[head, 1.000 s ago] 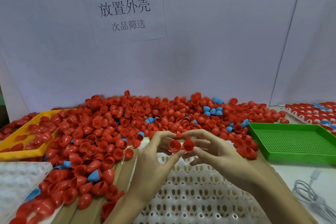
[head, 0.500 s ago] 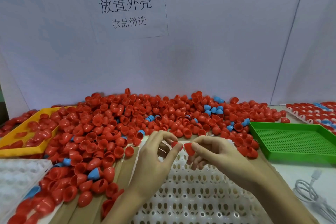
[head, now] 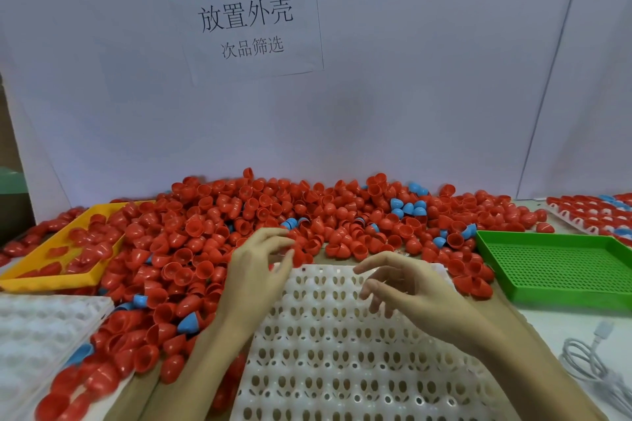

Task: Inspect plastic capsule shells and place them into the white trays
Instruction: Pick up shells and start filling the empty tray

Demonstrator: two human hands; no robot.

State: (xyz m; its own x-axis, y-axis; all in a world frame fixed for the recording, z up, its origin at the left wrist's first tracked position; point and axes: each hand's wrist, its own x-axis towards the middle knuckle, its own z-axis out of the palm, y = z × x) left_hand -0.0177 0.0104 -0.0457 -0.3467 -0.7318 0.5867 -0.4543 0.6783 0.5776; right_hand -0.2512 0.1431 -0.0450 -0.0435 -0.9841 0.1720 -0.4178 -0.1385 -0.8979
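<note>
A big heap of red capsule shells (head: 239, 215), with a few blue shells (head: 407, 207) mixed in, covers the table's far half. In front of me lies a white tray (head: 342, 352) with rows of holes, and no shell shows in it. My left hand (head: 256, 270) is at the tray's far left corner and pinches a red shell (head: 298, 257) between thumb and fingers. Over the tray's far part hovers my right hand (head: 407, 287), its fingers loosely spread and hanging down, with nothing visible in them.
A second white tray (head: 34, 328) lies at the near left. A yellow tray (head: 20, 278) holding red shells sits at the left, a green perforated tray (head: 554, 266) at the right. A shell-filled tray (head: 595, 212) is far right, a white cable (head: 588, 362) near right.
Both hands held a red shell up between them. They have since moved apart and down to the tray; no shell shows in the right hand now, and the left sits at the far edge.
</note>
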